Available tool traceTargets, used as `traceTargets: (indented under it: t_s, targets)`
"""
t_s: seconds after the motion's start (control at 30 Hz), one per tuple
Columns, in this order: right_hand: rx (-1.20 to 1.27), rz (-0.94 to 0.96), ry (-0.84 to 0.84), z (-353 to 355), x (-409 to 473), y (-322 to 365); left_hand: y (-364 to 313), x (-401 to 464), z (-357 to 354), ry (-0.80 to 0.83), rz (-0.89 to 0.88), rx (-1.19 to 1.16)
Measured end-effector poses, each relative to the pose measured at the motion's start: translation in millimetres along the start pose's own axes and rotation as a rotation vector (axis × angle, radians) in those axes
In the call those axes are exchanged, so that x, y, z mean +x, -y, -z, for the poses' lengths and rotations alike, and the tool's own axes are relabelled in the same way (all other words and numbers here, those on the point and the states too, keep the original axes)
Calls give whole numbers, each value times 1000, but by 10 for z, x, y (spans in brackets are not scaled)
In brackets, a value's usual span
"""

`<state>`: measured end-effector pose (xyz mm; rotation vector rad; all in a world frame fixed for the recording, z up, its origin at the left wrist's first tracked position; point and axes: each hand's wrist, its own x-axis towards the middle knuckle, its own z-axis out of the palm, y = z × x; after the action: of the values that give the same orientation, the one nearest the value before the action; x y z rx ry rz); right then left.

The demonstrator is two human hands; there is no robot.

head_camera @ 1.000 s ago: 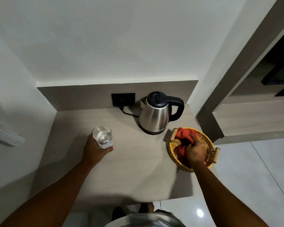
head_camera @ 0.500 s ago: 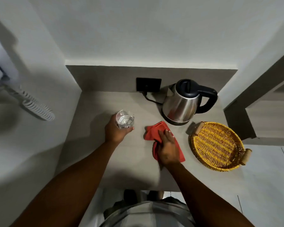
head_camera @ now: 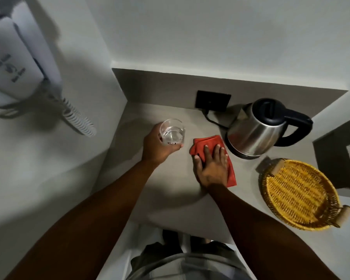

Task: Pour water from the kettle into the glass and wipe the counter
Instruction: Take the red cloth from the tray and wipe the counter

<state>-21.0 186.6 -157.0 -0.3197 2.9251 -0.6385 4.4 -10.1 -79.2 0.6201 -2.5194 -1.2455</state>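
My left hand (head_camera: pixel 157 145) is wrapped around a clear glass (head_camera: pixel 172 132) with water in it, held over the counter (head_camera: pixel 170 195) toward its back left. My right hand (head_camera: pixel 211 165) lies flat, fingers spread, pressing a red cloth (head_camera: pixel 208 143) onto the counter just right of the glass. The steel kettle (head_camera: pixel 255 131) with black lid and handle stands upright on its base at the back right, close to the cloth's far corner.
A woven yellow basket tray (head_camera: pixel 299 194) sits empty at the counter's right edge. A black wall socket (head_camera: pixel 213 100) with the kettle's cord is behind. A white wall-mounted unit with coiled cord (head_camera: pixel 79 122) hangs on the left wall.
My right hand took the red cloth out of the basket and brought it to the counter beside the glass, then slid it slightly farther back. The left hand kept hold of the glass.
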Motion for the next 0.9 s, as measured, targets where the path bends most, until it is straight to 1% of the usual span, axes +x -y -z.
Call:
traceTargets:
  t_s: [0.07,0.17,0.2,0.3,0.37,0.43,0.5,0.57,0.67,0.77,0.83,0.9]
  targets:
    - [-22,55,59,-40,130,153,-52,22,70,-2,-31,-5]
    - [-47,163,83,-94,192,345,-117,39,78,32,-59,-18]
    - [-22,220,93,-168,196,568,-84,109,199,22,-47,-18]
    - [34,411,191,-377,-76,755,-15,124,290,-9,-11,-31]
    - [63,568,218,-515,-285,616,55,106,286,-21,7,7]
    - [40,626,266,-519,-483,360,69,105,267,-15,2,13]
    - [55,573,218,-420,-612,98,97,139,225,-4,13,-9]
    - [53,463,123,-292,-602,-104,59,159,207,14,18,-22]
    - [29,308,22,-177,-356,-176,37,143,223,33,-1,-17]
    - [31,173,4,-149,19,26,74,100,302,30,-24,21]
    - [9,102,29,-139,243,264,108,58,353,17,-31,34]
    - [-2,114,68,-193,369,503,151,20,391,-1,-23,5]
